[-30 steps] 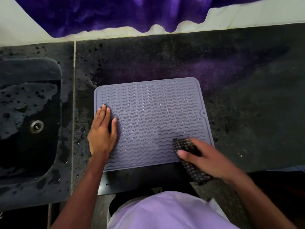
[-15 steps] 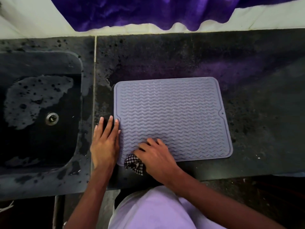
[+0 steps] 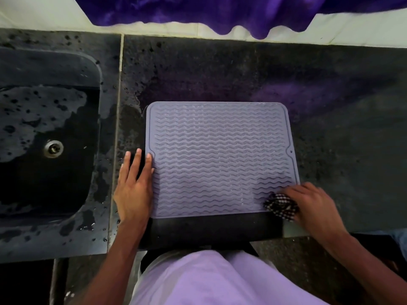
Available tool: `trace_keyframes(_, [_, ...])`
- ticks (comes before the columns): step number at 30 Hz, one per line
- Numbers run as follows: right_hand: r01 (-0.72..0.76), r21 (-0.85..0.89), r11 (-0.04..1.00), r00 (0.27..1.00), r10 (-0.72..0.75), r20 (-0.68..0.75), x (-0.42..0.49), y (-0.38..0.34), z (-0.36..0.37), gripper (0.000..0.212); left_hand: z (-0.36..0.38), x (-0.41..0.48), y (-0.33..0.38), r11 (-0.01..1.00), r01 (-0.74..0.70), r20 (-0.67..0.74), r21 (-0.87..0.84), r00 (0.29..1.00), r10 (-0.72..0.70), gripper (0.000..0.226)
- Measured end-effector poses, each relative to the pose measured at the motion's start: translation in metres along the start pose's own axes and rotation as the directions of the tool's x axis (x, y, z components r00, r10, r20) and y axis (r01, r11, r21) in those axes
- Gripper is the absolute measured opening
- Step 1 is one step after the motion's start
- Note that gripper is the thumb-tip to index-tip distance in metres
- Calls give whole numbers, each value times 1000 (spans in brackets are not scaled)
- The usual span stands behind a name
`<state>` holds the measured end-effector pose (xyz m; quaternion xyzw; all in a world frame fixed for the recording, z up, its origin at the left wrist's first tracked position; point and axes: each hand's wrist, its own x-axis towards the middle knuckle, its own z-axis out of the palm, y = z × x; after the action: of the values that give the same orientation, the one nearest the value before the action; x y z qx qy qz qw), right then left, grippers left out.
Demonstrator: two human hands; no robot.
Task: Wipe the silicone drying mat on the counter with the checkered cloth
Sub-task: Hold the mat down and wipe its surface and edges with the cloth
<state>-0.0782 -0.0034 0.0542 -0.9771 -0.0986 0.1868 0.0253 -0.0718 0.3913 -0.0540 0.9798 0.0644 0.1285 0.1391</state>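
Now grips the checkered cloth (image 3: pixel 280 206) in the curled right hand (image 3: pixel 312 205) at the near-right corner of the silicone drying mat (image 3: pixel 220 159), not near-left as before. Presses the flat left hand (image 3: pixel 134 186) at its left edge, likely to stop sliding on the surface (image 3: pixel 341 150).

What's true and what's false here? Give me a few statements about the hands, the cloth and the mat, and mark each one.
1. The right hand grips the checkered cloth at the near right corner of the mat. True.
2. The left hand lies flat, fingers straight, at the mat's left edge. True.
3. The sink sits to the right of the mat. False: it is on the left, beyond the left hand.
4. The mat's top is smooth. False: rows of wavy ridges cover it.
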Motion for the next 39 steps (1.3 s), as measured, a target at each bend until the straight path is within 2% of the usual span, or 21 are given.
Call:
trace_keyframes(5, [-110,47,993,994,110,9,-4,20,-8,48,-6,-1,6,997,33,-42,-76,998,-36,32])
trace_keyframes(8, [-68,164,984,992,84,-91,4,3,-16,40,-10,-3,17,951,122,-88,-284,984,-152,29])
trace_keyframes(10, [25,255,967,985,19,-170,17,-31,-20,41,-11,-3,26,899,121,-106,-422,978,-181,28])
trace_keyframes(13, [212,271,939,969,-167,-183,42,-102,-17,49,-15,-3,34,827,167,-62,-537,970,-236,32])
trace_keyframes(15, [298,214,930,950,-268,-158,52,-151,-5,52,-17,-2,36,809,231,-1,-540,961,-275,36])
trace_keyframes(19, [401,135,906,913,-383,-141,50,-204,23,42,-14,-3,38,855,307,77,-418,950,-303,39])
trace_keyframes(25, [285,147,947,955,-268,-128,44,-168,30,49,-12,-5,39,901,272,47,-339,961,-273,32])
trace_keyframes(32, [47,82,995,986,-34,-163,17,-56,24,58,-8,-7,38,920,232,33,-316,972,-234,32])
trace_keyframes(36, [-134,90,987,973,149,-177,2,9,16,53,-7,-7,38,927,216,26,-306,976,-218,32])
trace_keyframes(39, [-230,101,968,955,245,-169,-2,32,10,47,-9,-7,40,925,218,31,-310,975,-219,32])
